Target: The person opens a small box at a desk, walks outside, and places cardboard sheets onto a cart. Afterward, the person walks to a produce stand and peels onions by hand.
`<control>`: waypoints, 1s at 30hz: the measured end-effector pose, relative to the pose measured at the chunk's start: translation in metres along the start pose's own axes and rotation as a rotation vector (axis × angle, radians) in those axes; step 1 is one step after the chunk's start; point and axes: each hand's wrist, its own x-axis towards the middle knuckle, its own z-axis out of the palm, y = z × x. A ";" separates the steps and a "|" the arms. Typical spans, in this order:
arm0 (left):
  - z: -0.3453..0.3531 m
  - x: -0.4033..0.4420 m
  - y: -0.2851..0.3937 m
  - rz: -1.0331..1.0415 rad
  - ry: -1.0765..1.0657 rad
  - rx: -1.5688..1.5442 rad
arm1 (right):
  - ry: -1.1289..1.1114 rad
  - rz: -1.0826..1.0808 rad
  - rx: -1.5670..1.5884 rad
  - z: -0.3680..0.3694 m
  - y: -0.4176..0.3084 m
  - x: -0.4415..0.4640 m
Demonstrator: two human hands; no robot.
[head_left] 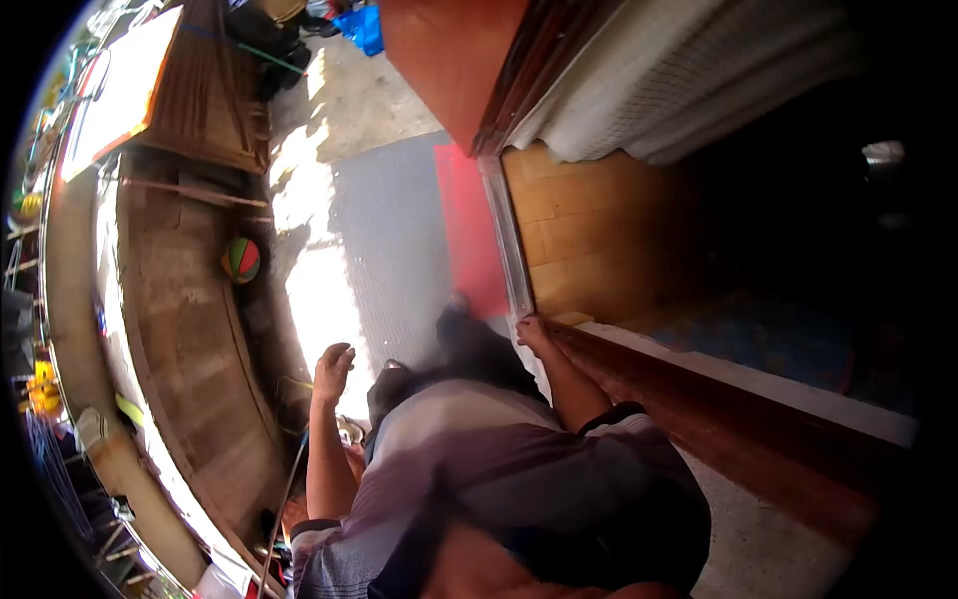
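Note:
My left hand [334, 371] is held out over the sunlit strip of floor, its fingers loosely bent and apart, with nothing seen in it. My right hand [533, 334] is beside the end of the brown wooden door frame [639, 399], close to the metal doorsill [507, 235]. Its fingers are slightly curled, and I see no object in them; whether they touch the frame I cannot tell. Below me, my dark-clad legs [479, 344] stand over a grey mat [389, 220] with a red strip [469, 230] along the doorway.
A reddish door panel [449, 60] stands ahead, with a pale curtain [679, 90] over the doorway to a wooden floor [589, 220]. A low wall [190, 329] runs along the left, a colourful ball [240, 260] at its foot. A blue bag [361, 30] lies farther ahead.

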 end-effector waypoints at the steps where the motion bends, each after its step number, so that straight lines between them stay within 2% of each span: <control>1: -0.016 -0.002 0.005 -0.032 0.009 -0.025 | 0.063 -0.101 -0.154 0.024 0.002 -0.003; 2: -0.033 -0.003 0.003 -0.062 -0.021 -0.004 | 0.093 -0.072 0.004 0.050 -0.003 -0.013; 3: 0.083 0.048 0.070 -0.023 -0.082 -0.039 | 0.155 -0.106 -0.006 -0.017 -0.002 0.009; 4: 0.076 0.044 0.077 -0.021 -0.084 0.044 | 0.218 -0.140 -0.018 -0.085 -0.011 0.023; 5: 0.113 0.084 0.098 0.080 -0.141 0.047 | 0.320 -0.222 -0.213 -0.153 -0.047 0.037; 7: 0.102 0.097 0.138 0.036 -0.148 0.144 | 0.342 -0.176 0.031 -0.115 -0.060 0.068; 8: 0.058 0.098 0.149 -0.015 -0.172 0.286 | 0.311 -0.165 -0.260 -0.103 -0.078 0.076; 9: 0.087 0.122 0.178 0.026 -0.197 0.295 | 0.287 -0.168 -0.549 -0.093 -0.105 0.080; 10: 0.140 0.151 0.195 0.067 -0.259 0.246 | 0.365 -0.150 -0.254 -0.161 -0.094 0.084; 12: 0.176 0.190 0.231 0.103 -0.327 0.252 | 0.442 -0.165 -0.036 -0.200 -0.090 0.084; 13: 0.193 0.207 0.245 0.124 -0.362 0.246 | 0.473 -0.163 -0.153 -0.218 -0.089 0.075; 15: 0.218 0.244 0.269 0.146 -0.414 0.255 | 0.430 0.024 -0.080 -0.226 -0.054 0.075; 16: 0.232 0.265 0.279 0.136 -0.442 0.251 | 0.362 0.197 0.106 -0.229 -0.022 0.084; 18: 0.262 0.291 0.307 0.132 -0.476 0.312 | 0.455 -0.105 -0.700 -0.263 -0.063 0.022; 19: 0.280 0.304 0.329 0.148 -0.489 0.345 | 0.442 0.158 -0.021 -0.257 -0.039 0.031; 20: 0.297 0.316 0.352 0.186 -0.536 0.374 | 0.635 0.382 0.658 -0.250 -0.008 0.042; 21: 0.319 0.325 0.372 0.220 -0.584 0.397 | 0.687 0.238 0.247 -0.243 0.054 0.057; 23: 0.352 0.338 0.405 0.281 -0.667 0.425 | 0.584 0.366 0.462 -0.275 0.014 0.023; 25: 0.393 0.350 0.442 0.348 -0.743 0.427 | 0.607 0.633 0.298 -0.284 0.035 0.027; 26: 0.412 0.352 0.459 0.328 -0.737 0.415 | 0.410 0.532 -0.476 -0.306 0.003 0.015; 30: 0.492 0.384 0.482 0.311 -0.732 0.482 | 0.234 0.700 -0.245 -0.297 0.092 0.053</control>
